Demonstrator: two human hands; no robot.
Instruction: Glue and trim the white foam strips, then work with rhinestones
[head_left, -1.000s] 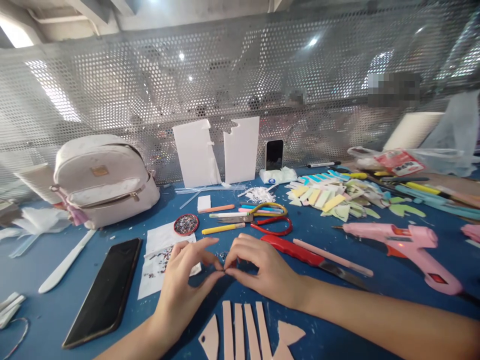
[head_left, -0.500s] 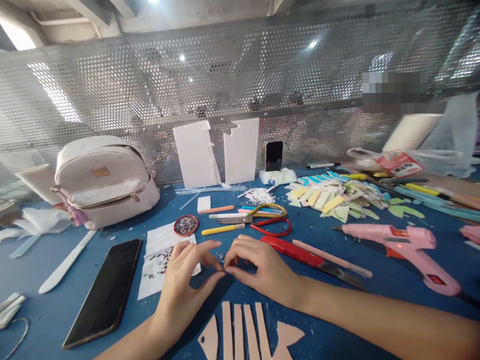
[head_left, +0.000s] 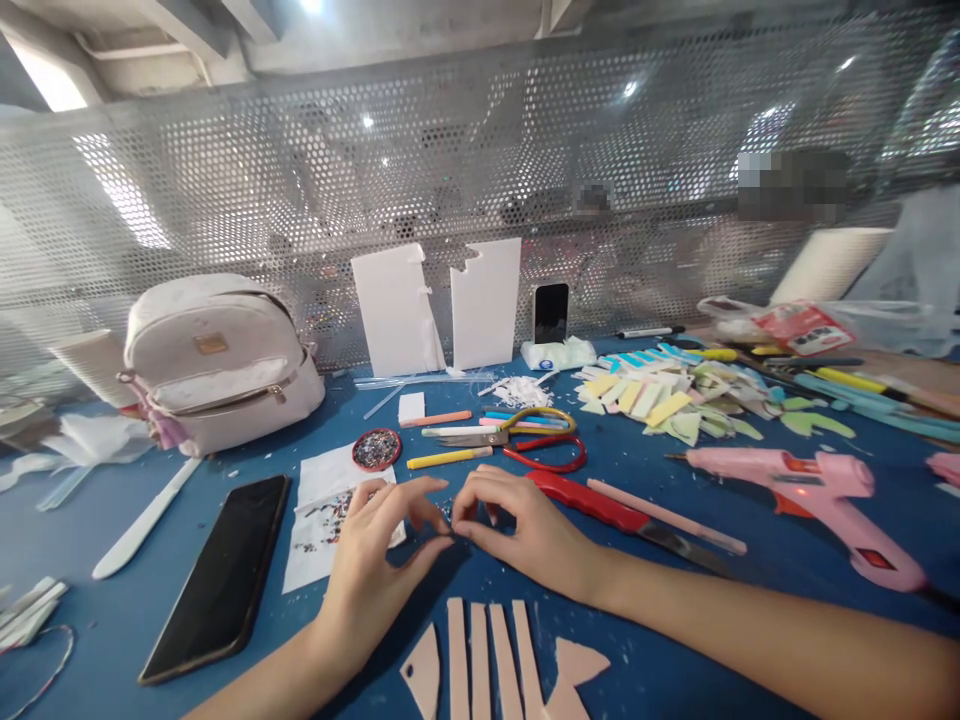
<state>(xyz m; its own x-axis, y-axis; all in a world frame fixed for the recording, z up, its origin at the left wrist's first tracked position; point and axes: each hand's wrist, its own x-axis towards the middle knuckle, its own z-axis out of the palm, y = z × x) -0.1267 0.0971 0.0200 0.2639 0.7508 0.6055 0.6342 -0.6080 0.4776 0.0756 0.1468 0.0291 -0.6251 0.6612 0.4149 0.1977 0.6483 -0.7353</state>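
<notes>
My left hand [head_left: 369,565] and my right hand [head_left: 529,530] meet fingertip to fingertip over the blue table. Both are closed in a pinch; whatever sits between the tips is too small to make out. Below them lie pale pink cut pieces: a head-like piece with a hole [head_left: 423,672], several narrow strips [head_left: 458,655] and a tail-like piece [head_left: 579,662]. Under and beside my left hand is a white paper sheet [head_left: 304,560] scattered with tiny coloured bits. A round red-rimmed dish [head_left: 376,449] of similar bits rests on its upper edge.
Scissors [head_left: 480,438], markers [head_left: 450,457] and a red-handled knife [head_left: 592,500] lie just beyond my hands. A pink glue gun [head_left: 817,500] is at the right, a black phone [head_left: 217,580] at the left. Farther back are a backpack [head_left: 217,370] and a scrap pile [head_left: 667,390].
The view has shifted slightly, moving the scene a little to the right. My hands stay pinched together, with only a small shift at the fingertips.
</notes>
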